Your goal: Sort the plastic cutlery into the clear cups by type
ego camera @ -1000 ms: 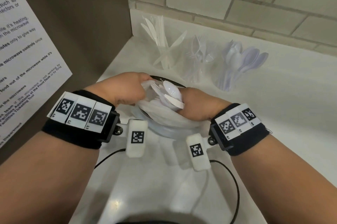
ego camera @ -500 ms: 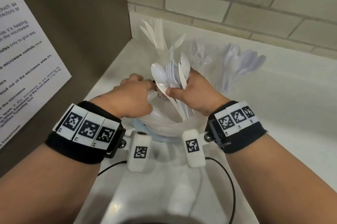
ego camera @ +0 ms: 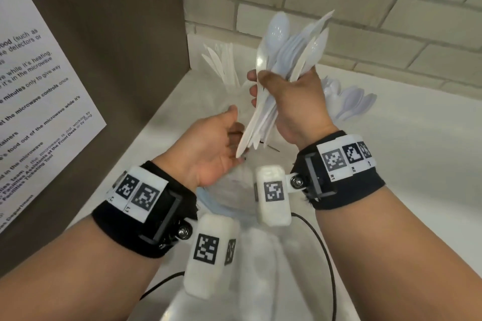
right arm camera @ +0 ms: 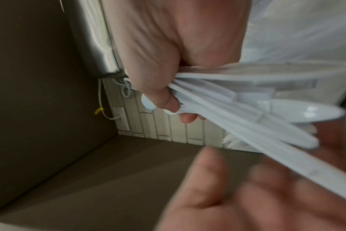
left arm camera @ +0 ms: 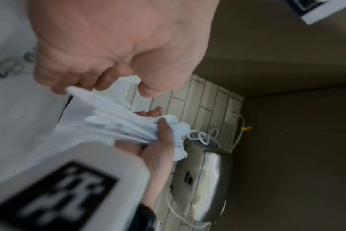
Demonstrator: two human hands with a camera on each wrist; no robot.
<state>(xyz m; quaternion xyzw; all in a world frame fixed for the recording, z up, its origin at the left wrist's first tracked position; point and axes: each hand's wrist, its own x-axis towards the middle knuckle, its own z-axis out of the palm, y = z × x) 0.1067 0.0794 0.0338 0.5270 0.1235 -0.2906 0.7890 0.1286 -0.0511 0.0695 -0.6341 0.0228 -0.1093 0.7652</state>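
Observation:
My right hand [ego camera: 257, 85] grips a bundle of white plastic cutlery [ego camera: 289, 49], spoons and knives among them, raised above the counter with the heads up. The right wrist view shows the same fist [right arm camera: 168, 106] round the bundle [right arm camera: 247, 109]. My left hand [ego camera: 232, 135] is open, palm turned to the handle ends, fingers loosely bent beside them [left arm camera: 113, 82]. At the back a clear cup of knives [ego camera: 221, 65] stands left and a cup of spoons [ego camera: 349, 101] right. The right hand hides the middle cup.
A clear plastic bag over a bowl [ego camera: 227, 203] lies under my wrists on the white counter [ego camera: 404, 177]. A brown side wall with a printed notice [ego camera: 39, 85] stands close on the left, a brick wall [ego camera: 365, 7] behind. A black cable [ego camera: 328, 255] trails near me.
My right hand has lifted the cutlery bundle up out of the bag and higher. My left hand has let go of the bag and opened beside the handle ends.

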